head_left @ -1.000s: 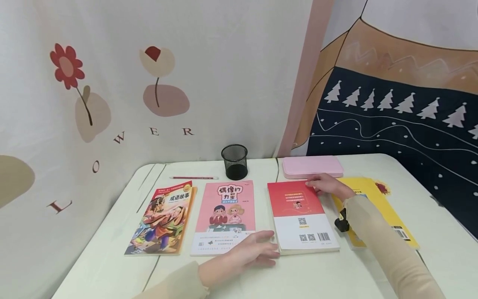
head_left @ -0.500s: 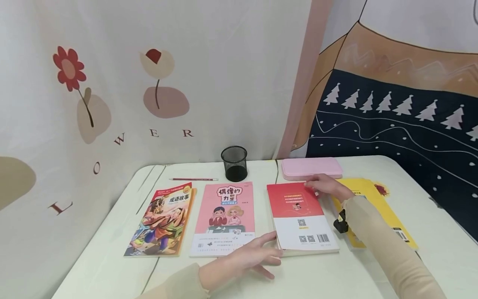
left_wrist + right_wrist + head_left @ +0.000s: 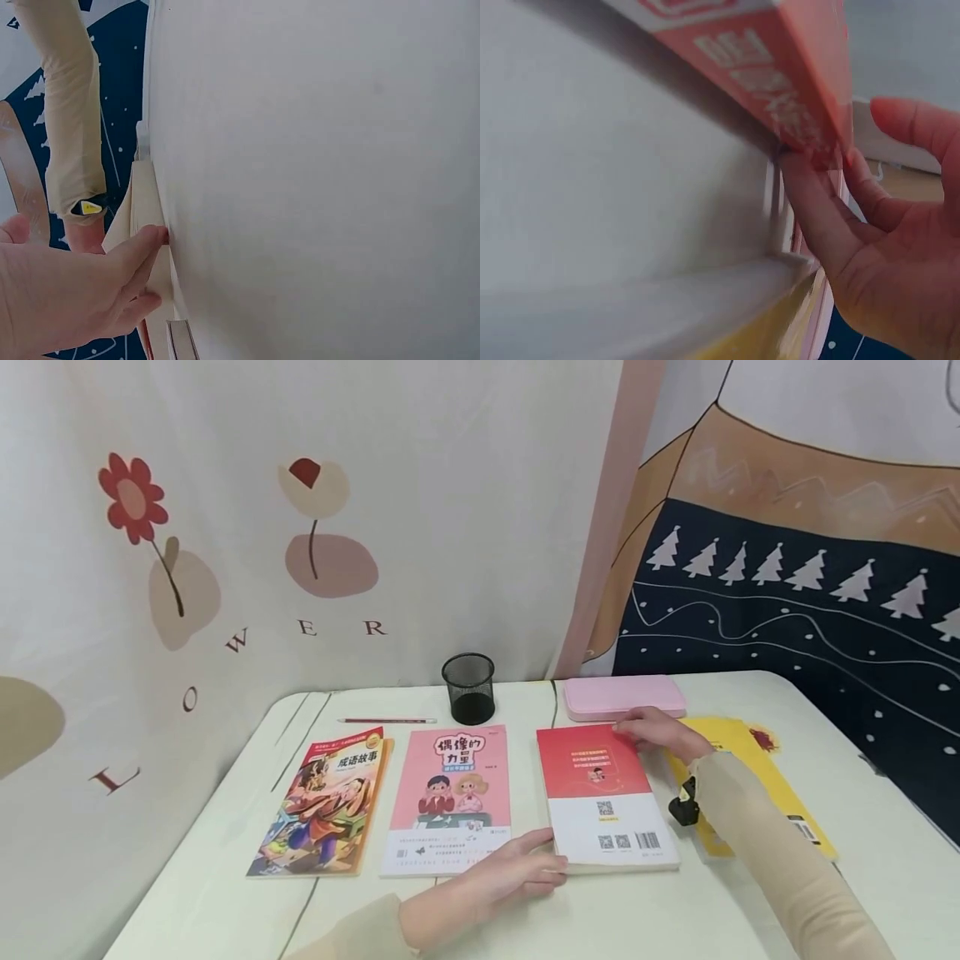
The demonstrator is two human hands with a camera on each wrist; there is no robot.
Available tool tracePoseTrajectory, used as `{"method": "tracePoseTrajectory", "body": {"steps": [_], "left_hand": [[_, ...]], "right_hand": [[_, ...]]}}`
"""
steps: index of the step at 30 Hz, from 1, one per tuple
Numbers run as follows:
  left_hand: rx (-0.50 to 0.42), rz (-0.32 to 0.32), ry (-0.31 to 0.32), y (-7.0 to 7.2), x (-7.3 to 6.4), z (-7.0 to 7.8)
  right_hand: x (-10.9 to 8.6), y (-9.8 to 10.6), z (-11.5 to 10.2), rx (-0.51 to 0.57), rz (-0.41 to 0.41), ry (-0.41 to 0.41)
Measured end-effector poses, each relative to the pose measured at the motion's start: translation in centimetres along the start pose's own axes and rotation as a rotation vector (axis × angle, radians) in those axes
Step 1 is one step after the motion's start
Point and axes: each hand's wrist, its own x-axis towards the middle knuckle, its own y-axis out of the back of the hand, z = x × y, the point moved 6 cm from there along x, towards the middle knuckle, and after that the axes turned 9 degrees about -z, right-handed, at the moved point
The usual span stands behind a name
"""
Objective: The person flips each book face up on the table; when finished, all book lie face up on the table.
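Observation:
A thick red-and-white book (image 3: 607,810) lies back cover up on the table, right of the middle. My left hand (image 3: 502,878) is at its near left corner, thumb by the left edge and fingers by the near edge. In the left wrist view the left hand (image 3: 82,281) has its fingers fairly straight against the page block. My right hand (image 3: 660,731) touches the book's far right corner. In the right wrist view the right hand (image 3: 892,232) has fingertips against the book's red spine (image 3: 772,82), with the thumb held apart.
Left of it lie a pink book (image 3: 457,785) and an illustrated storybook (image 3: 322,810). A yellow book (image 3: 772,785) is partly under the right forearm. Behind stand a black mesh pen cup (image 3: 472,702), a pencil (image 3: 386,721) and a pink case (image 3: 622,696).
My left fingers, spread apart half a second ago, are now closer together at the book's near edge. The right hand and the book have hardly moved.

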Motion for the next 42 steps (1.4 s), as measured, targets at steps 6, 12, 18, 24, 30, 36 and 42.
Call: {"method": "tracePoseTrajectory", "body": {"steps": [6,12,18,24,30,36,42], "left_hand": [[-0.007,-0.001,-0.021,0.2,0.0,0.0],[-0.019,0.017,-0.042,0.5,0.2,0.1],[-0.009,0.066,-0.069,0.9,0.4,0.2],[-0.011,0.102,-0.068,1.3,0.4,0.2],[-0.057,0.113,-0.079,1.6,0.5,0.0],[-0.042,0.094,-0.068,1.7,1.0,-0.4],[0.034,0.084,-0.08,1.5,1.1,0.1]], "right_hand": [[-0.5,0.7,0.4,0.069,-0.033,0.062],[-0.9,1.1,0.2,0.11,-0.115,0.122],[-1.7,1.8,-0.8,0.18,-0.167,0.206],[-2.0,2.3,-1.4,0.274,-0.187,0.259],[-2.6,2.8,-2.0,0.361,-0.199,0.328],[-3.1,2.8,-2.4,0.453,-0.222,0.341],[-3.2,2.9,-1.8,0.463,-0.211,0.323]]}}
